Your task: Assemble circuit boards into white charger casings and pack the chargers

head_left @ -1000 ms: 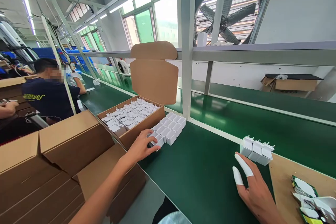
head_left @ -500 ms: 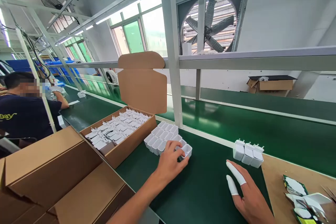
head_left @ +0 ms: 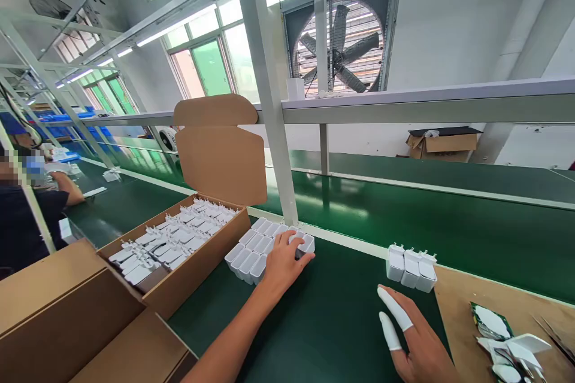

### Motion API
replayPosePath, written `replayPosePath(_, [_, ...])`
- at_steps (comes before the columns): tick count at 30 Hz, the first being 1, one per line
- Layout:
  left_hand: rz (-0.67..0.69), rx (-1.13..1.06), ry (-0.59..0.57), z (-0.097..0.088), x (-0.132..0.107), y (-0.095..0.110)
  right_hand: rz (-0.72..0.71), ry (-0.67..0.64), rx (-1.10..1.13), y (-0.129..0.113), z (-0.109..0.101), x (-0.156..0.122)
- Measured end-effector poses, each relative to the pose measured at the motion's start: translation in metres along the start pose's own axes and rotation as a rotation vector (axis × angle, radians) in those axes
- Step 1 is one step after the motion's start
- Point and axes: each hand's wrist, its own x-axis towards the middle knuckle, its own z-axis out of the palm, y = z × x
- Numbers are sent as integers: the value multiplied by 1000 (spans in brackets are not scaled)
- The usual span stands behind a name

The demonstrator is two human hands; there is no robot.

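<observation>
Cups (head_left: 254,243) stand beside and beneath the left hand (head_left: 284,260).

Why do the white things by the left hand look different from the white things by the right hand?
The open cups show hollow tops, while the pronged blocks have little prongs sticking up. The open cups make a bigger bunch in several rows; the pronged blocks make one short row of three. The left hand is at the open cups; the right hand looks just short of the pronged blocks. Both groups are white.
</observation>
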Motion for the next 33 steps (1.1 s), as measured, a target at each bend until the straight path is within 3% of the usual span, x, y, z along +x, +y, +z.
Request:
replayPosePath(3, [-44,-23,132,-47,-3,-18,49,-53,-55,-3,-7,1])
replayPosePath(5, [-113,-38,150,-80,-8,-39,63,-56,-83,-4,-9,3])
replayPosePath(7, [-182,-40,45,-104,-19,-61,54,-46,-90,-5,-7,3])
replayPosePath(9, [-228,-5,-65,-110,-32,-80,50,-44,-81,-6,-4,2])
replayPosePath(12, [-248,68,-137,-93,-48,-90,67,-52,-52,-7,2,0])
replayPosePath(16, [-276,119,-141,-65,-56,-78,32,1,-46,-7,4,0])
replayPosePath(20, [-323,136,-69,-66,-67,-59,22,34,-63,-7,4,2])
replayPosePath(25, [-142,-47,-81,-67,-90,-25,-2,22,-10,-11,8,3])
replayPosePath(29, [-59,-112,-174,-41,-81,6,0,-5,21,-14,8,2])
replayPosePath(33, [-70,-73,-173,-21,-55,19,20,1,34,-13,7,1])
